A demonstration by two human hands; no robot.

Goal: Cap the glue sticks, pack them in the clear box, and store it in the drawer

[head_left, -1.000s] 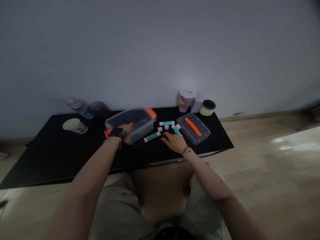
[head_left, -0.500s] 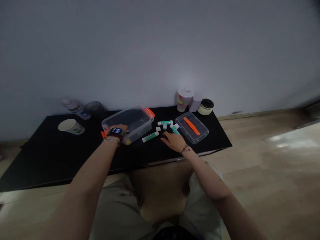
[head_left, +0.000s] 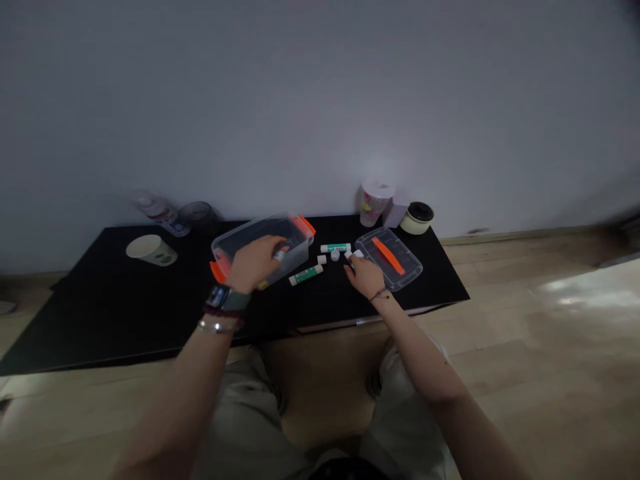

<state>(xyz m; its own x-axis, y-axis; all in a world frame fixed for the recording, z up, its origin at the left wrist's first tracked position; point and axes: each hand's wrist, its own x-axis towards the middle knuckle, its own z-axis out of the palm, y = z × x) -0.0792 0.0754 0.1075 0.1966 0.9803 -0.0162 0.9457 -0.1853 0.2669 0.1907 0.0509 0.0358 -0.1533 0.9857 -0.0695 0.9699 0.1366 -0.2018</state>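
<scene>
My left hand (head_left: 255, 261) is over the clear plastic box (head_left: 299, 256), its fingers closed round a glue stick (head_left: 279, 255) of which only the white end shows. My right hand (head_left: 367, 277) rests at the left edge of the clear lid (head_left: 406, 275), its fingers closed on another glue stick (head_left: 349, 255) that they mostly cover. Left of it lie a green-and-white glue stick (head_left: 335, 248) and, nearer to me, a second one (head_left: 306, 275). Loose white caps (head_left: 321, 259) lie among them.
A paper cup (head_left: 151, 250) lies tipped on the black table (head_left: 125, 307) at left, before a spray bottle (head_left: 163, 213) and a dark round container (head_left: 199, 217). Along the wall at right stand a patterned cup (head_left: 374, 202), a pale box (head_left: 395, 210) and a lidded pot (head_left: 417, 218).
My left hand has risen from the box's near left side and moved right, now with a glue stick's white end showing. My right hand has shifted slightly right and closed over the glue stick beside the lid.
</scene>
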